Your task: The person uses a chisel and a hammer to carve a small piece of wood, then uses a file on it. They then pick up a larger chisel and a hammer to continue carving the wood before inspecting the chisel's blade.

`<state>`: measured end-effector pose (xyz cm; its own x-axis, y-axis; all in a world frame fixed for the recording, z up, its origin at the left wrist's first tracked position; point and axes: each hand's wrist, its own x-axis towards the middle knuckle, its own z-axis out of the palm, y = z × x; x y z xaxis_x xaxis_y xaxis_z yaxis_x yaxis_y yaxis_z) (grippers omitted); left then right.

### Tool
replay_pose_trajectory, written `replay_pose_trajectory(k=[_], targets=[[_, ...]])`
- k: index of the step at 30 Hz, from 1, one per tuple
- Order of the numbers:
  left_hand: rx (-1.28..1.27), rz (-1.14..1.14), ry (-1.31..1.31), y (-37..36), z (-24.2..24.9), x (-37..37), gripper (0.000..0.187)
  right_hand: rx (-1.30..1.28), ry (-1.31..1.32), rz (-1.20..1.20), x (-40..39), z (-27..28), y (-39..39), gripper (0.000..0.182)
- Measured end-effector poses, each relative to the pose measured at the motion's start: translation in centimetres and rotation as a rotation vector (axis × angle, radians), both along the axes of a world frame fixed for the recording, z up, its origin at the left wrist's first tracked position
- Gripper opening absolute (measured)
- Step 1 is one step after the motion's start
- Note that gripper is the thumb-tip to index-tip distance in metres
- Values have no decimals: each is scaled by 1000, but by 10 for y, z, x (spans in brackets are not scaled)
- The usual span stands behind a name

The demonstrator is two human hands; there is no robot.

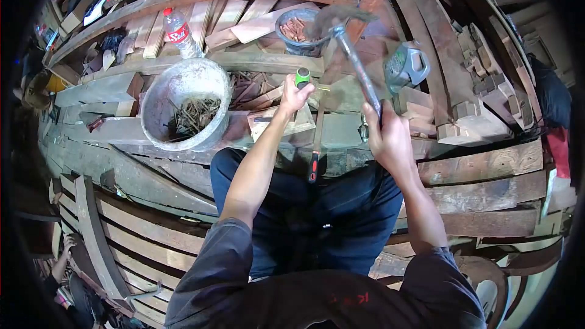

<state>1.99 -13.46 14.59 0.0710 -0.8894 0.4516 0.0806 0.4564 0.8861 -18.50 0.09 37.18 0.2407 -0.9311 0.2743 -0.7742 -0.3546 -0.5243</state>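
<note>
on the timber floor between our knees, we seem to be at a striking step, with hand tool and hammer both at the ready. our left hand [295,96] is closed around a green and black, round-ended tool handle [303,75], above a pale, flat wooden block [297,124]; whether the tool's tip touches wood, we cannot tell. our right hand [390,136] grips a long-handled metal hammer [359,68], its blurred head up beyond the left fist. as we judge it, a strike from here calls for a steady, well-seated tool, a square blow on the handle's end and left fingers clear of the hammer's path. a red and black handled tool [314,167] lies nearer us, and a round, whitish bucket [204,79] of brown scraps stands to our left.
</note>
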Motion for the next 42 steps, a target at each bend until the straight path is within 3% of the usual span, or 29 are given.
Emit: replay_pose_trajectory(k=[11,22,26,27,28,34,42], targets=[[15,-31,51,4,3,1,19,19,82,24,-6,-32,-4,39],[24,-149,33,1,2,5,23,54,-15,16,-8,-20,1,34],[110,-243,294,-7,-19,12,20,33,-106,16,-11,-36,10,35],[8,-89,387,-1,-5,0,21,127,-29,-72,-14,-45,11,38],[153,-174,323,3,0,12,19,175,-33,-95,-16,-53,12,39],[173,-200,317,6,-1,14,21,325,-50,-149,-24,-80,6,41],[74,-178,180,-4,-5,0,21,-31,-117,-56,-14,-22,1,37]])
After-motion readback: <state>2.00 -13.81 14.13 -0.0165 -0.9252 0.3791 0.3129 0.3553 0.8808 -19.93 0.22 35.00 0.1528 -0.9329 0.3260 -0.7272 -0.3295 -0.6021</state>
